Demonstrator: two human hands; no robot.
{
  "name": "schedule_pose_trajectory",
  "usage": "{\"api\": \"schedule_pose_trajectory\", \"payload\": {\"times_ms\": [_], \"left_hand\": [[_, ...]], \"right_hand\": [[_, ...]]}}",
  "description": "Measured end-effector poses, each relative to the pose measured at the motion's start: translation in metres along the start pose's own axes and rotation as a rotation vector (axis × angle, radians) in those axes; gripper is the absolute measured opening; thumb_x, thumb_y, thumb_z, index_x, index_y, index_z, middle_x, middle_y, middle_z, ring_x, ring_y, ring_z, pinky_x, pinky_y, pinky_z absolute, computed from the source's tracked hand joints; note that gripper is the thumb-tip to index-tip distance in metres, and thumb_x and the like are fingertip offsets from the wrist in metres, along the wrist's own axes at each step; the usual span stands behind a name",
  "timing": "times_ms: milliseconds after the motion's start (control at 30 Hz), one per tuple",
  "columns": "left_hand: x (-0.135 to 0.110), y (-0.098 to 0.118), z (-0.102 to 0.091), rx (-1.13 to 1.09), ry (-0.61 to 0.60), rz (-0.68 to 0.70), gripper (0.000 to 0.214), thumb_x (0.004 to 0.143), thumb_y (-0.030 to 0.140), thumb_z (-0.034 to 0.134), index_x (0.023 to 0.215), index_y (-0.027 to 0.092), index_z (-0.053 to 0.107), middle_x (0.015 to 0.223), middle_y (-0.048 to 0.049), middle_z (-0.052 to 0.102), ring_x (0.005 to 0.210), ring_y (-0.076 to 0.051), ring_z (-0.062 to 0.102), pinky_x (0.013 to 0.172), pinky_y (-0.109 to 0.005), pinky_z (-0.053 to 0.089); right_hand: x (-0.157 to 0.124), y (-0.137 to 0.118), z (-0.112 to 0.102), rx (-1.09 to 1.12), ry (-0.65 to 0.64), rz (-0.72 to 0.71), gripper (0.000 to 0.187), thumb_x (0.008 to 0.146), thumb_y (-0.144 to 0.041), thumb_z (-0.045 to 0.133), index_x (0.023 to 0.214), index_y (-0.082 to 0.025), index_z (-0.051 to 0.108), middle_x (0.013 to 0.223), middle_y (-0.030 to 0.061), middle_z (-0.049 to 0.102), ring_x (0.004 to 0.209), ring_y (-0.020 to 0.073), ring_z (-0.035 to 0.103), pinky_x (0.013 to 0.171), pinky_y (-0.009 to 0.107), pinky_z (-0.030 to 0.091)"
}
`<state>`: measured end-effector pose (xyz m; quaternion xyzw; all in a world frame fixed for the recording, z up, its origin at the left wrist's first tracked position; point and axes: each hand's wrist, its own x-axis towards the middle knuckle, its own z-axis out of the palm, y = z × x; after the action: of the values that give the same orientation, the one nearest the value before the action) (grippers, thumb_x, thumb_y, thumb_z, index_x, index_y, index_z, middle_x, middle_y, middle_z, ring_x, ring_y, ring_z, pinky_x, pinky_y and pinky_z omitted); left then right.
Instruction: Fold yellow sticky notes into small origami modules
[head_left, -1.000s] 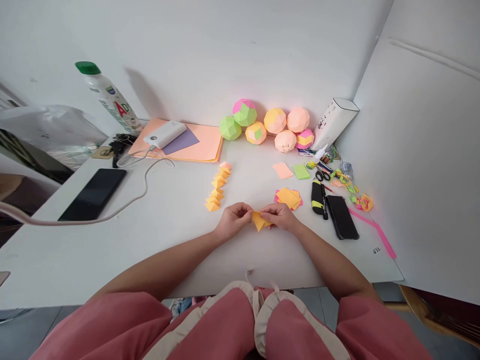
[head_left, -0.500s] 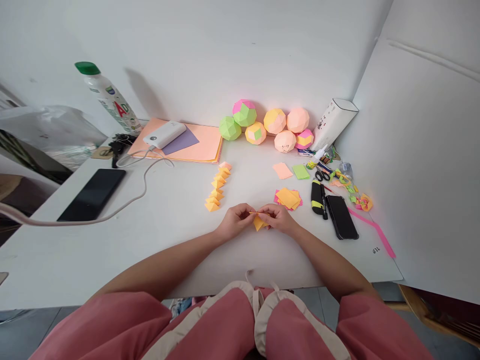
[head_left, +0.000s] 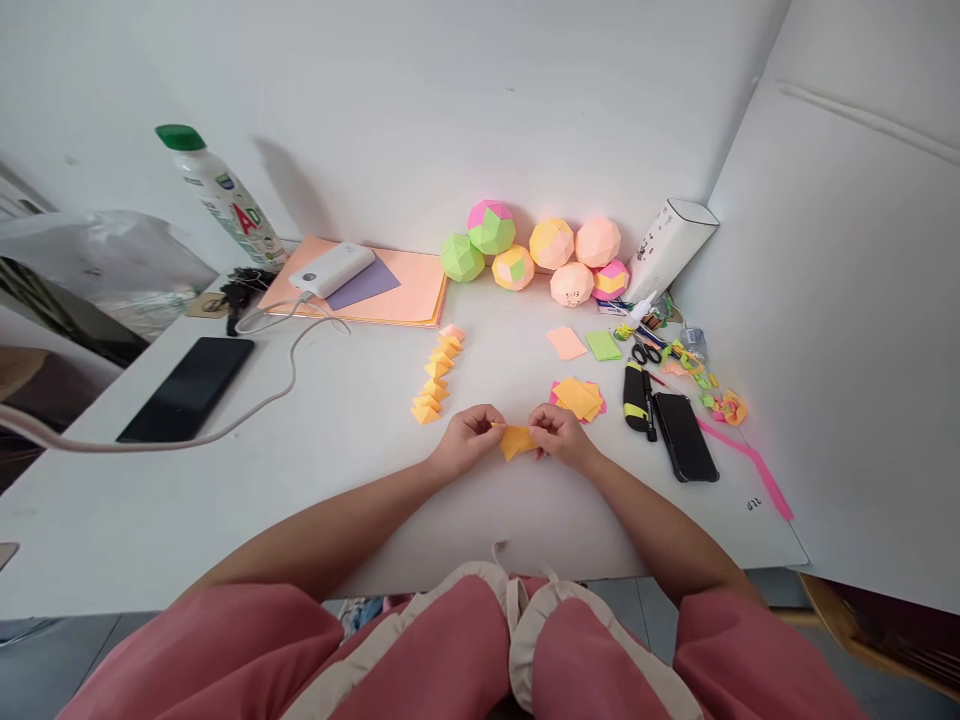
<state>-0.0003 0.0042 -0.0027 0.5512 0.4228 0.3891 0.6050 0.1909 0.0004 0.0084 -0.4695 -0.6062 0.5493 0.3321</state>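
Note:
Between my hands is a piece of folded orange paper point(head_left: 517, 441), held just above the white table near its front. My left hand point(head_left: 472, 440) pinches its left end between thumb and fingers. At the other end, my right hand point(head_left: 561, 436) is closed on the paper in the same way. To the left of my hands stands a row of folded orange paper pieces point(head_left: 436, 370), with a peach one at the far end. Behind my right hand lies a stack of orange and pink paper squares point(head_left: 577, 398).
Several faceted paper balls point(head_left: 551, 244) sit along the wall. Peach point(head_left: 566, 343) and green squares point(head_left: 603, 345) lie mid-table. On the right are scissors point(head_left: 646, 353), a cutter point(head_left: 635, 396) and a phone point(head_left: 685, 437). A cable point(head_left: 289, 370) crosses the left side, past a dark tablet point(head_left: 186, 390).
My hands have moved slightly apart, the right one to the right. More of the orange paper shows between them.

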Motion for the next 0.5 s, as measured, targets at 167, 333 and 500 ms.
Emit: {"api": "schedule_pose_trajectory", "payload": {"times_ms": [167, 333, 500], "left_hand": [[0.0024, -0.0014, -0.002, -0.071, 0.043, -0.006, 0.016, 0.071, 0.032, 0.058, 0.069, 0.017, 0.051, 0.064, 0.0015, 0.051, 0.058, -0.009, 0.046, 0.056, -0.022, 0.039], [-0.0006, 0.0039, 0.0003, -0.034, -0.035, -0.022, 0.016, 0.073, 0.032, 0.057, 0.073, 0.016, 0.053, 0.065, 0.0016, 0.051, 0.056, -0.008, 0.046, 0.053, -0.021, 0.039], [-0.0024, 0.0055, 0.002, 0.028, -0.081, -0.005, 0.017, 0.073, 0.034, 0.057, 0.073, 0.017, 0.055, 0.07, -0.0003, 0.055, 0.059, -0.01, 0.05, 0.053, -0.022, 0.041]], "right_hand": [[0.0014, 0.0003, -0.0036, 0.145, 0.002, -0.028, 0.01, 0.079, -0.028, 0.05, 0.077, -0.02, 0.044, 0.055, -0.0056, 0.053, 0.044, 0.0093, 0.054, 0.043, 0.021, 0.041], [0.0016, 0.0022, 0.0002, 0.024, -0.056, 0.0, 0.021, 0.076, -0.037, 0.06, 0.08, -0.017, 0.055, 0.065, -0.0016, 0.058, 0.048, 0.008, 0.054, 0.046, 0.021, 0.046], [0.0011, 0.0047, 0.0018, 0.02, -0.074, -0.013, 0.024, 0.075, -0.041, 0.061, 0.075, -0.017, 0.059, 0.066, -0.0001, 0.059, 0.052, 0.0094, 0.055, 0.048, 0.023, 0.048]]}}
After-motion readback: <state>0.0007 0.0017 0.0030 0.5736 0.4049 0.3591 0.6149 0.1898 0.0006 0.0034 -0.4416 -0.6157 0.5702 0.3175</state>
